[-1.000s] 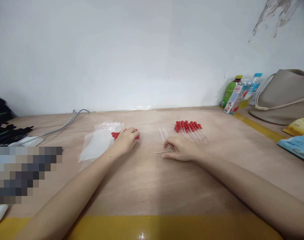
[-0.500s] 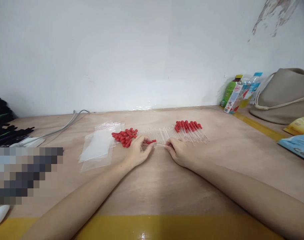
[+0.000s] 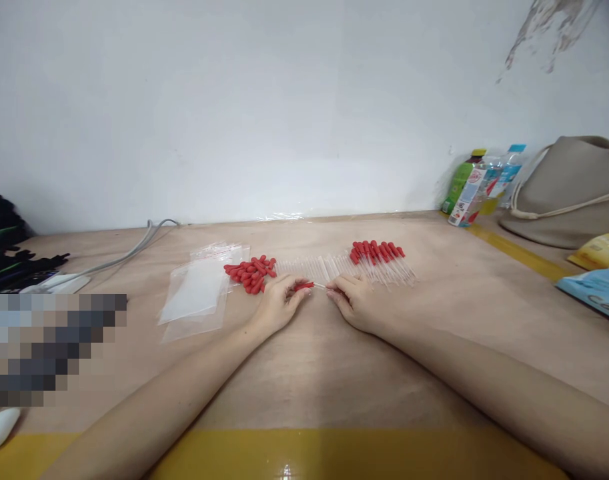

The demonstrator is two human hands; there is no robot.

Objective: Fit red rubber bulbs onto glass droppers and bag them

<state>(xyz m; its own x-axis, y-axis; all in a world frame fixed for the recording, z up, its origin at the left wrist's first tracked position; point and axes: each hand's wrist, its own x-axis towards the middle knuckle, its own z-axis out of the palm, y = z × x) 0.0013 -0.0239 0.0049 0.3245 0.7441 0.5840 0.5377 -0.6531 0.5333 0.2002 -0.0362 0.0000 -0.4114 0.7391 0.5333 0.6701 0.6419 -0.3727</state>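
- Your left hand (image 3: 277, 305) pinches a red cap (image 3: 303, 286) in a closed grip, just above the table (image 3: 304, 373).
- Your right hand (image 3: 351, 301) pinches a clear tube (image 3: 320, 287), whose end meets the cap.
- Loose red caps (image 3: 251, 272) lie beside plastic bags (image 3: 197, 293).

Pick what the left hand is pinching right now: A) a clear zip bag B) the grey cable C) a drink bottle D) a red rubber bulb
D: the left hand pinches a red rubber bulb at its fingertips, meeting the thin clear tube held by the right hand; the clear zip bags lie untouched to its left.
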